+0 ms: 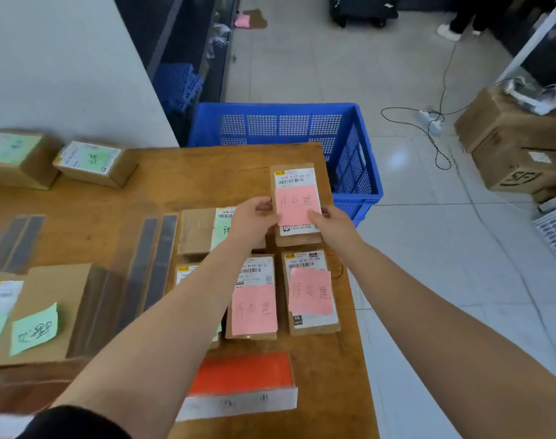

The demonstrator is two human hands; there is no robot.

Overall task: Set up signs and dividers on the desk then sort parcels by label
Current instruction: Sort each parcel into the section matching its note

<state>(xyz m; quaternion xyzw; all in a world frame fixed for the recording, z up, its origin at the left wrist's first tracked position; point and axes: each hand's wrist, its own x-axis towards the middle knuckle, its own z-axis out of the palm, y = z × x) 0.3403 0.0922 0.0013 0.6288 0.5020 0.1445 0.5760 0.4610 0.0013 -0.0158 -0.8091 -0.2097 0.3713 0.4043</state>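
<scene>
Now both hands, left hand [252, 221] and right hand [333, 228], gripping pink-noted parcel [297, 202], long axis pointing away.

Head view, steeply down over desk [80, 223]

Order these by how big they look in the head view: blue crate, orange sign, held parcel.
1. blue crate, partly hidden behind the desk
2. orange sign, though nearness to the camera enlarges it
3. held parcel
</scene>
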